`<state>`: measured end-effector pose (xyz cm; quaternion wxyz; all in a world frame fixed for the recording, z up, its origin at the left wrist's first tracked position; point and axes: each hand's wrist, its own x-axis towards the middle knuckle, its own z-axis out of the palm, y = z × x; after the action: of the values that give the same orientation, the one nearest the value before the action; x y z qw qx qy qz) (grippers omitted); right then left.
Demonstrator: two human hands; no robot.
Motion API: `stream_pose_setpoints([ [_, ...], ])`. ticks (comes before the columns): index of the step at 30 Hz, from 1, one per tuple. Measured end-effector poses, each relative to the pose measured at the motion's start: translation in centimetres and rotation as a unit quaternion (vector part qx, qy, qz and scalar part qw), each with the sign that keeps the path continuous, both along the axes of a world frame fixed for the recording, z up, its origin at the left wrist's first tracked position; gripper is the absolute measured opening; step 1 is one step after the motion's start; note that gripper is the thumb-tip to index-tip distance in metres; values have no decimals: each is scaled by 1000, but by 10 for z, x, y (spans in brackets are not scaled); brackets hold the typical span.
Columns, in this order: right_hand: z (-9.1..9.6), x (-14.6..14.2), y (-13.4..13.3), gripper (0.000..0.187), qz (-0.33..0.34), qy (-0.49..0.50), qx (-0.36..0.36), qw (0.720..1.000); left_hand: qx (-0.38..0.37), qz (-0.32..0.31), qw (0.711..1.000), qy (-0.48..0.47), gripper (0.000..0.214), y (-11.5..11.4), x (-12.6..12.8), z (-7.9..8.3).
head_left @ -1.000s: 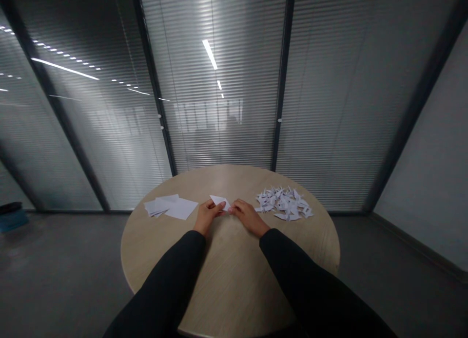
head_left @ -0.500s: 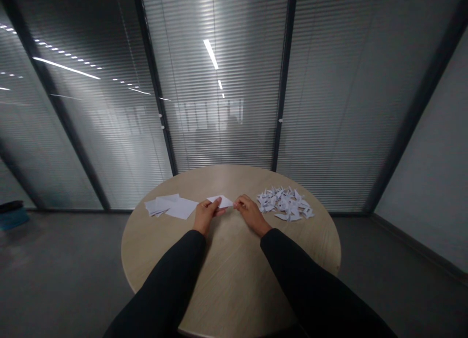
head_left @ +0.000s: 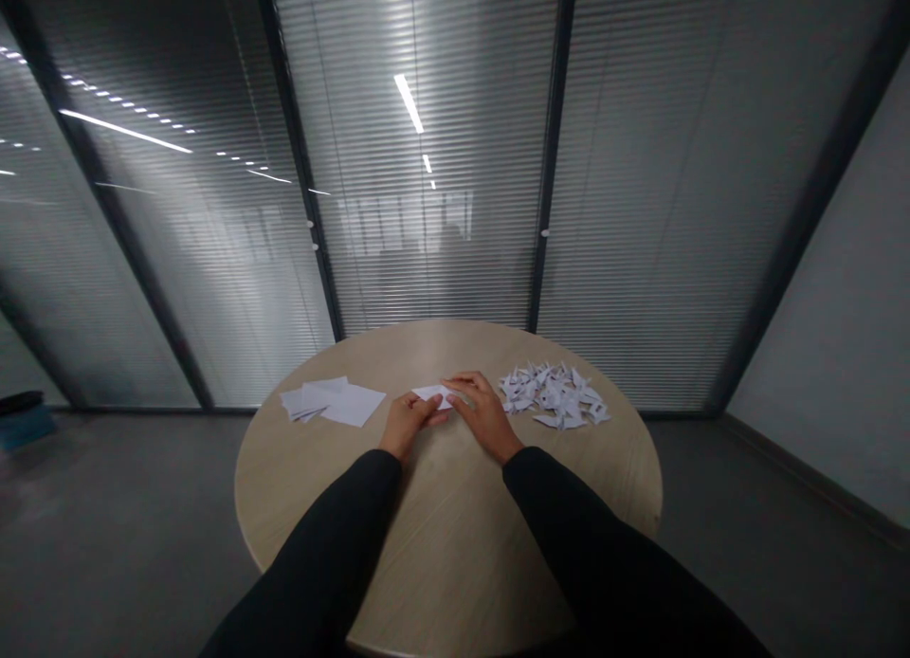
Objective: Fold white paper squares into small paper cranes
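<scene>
A small folded piece of white paper (head_left: 430,392) is held just above the middle of the table, between my two hands. My left hand (head_left: 408,421) is closed on its near left side, thumb on top. At its right end, my right hand (head_left: 484,413) grips the paper between thumb and fingers, the fingers arched over the far side. Beside my left hand lie several flat white paper sheets (head_left: 354,406), partly overlapping. A heap of small folded white paper pieces (head_left: 555,394) sits to the right of my right hand.
The round wooden table (head_left: 441,544) has its far edge close to a glass partition with blinds (head_left: 441,279). A blue bin (head_left: 26,423) with a dark rim stands on the floor at far left. A plain wall (head_left: 839,355) rises on the right.
My right hand has shifted slightly left, its fingers now reaching over the paper's right end. The paper has been turned or folded and looks smaller. Sheets and heap look the same.
</scene>
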<state>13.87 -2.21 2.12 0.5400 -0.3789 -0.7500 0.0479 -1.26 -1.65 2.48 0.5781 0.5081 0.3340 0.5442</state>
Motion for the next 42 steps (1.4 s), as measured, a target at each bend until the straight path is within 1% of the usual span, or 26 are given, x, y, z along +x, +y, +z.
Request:
stream_pose_setpoints([
  [3,-1,0,0,26,-11,0,11,1000,3,8,1000,3,29,0,1,0],
  [14,-2,0,1,28,-33,-35,42,998,6,3,1000,10,29,1,1,-1],
  [17,-1,0,0,25,-27,-21,42,999,5,2,1000,7,30,1,1,-1],
  [25,2,0,2,13,-28,31,27,999,7,7,999,43,32,-1,4,0],
  [29,2,-1,3,10,-42,33,32,998,9,-6,999,42,32,-1,4,-1],
  [33,3,-2,0,10,-51,18,45,998,3,-18,1000,22,32,0,5,-3],
  [37,5,-3,-3,12,-47,1,44,998,1,-20,1000,9,33,-1,5,-2],
  [42,5,-2,0,14,-16,4,30,999,0,-19,1000,-2,34,-2,4,-1],
])
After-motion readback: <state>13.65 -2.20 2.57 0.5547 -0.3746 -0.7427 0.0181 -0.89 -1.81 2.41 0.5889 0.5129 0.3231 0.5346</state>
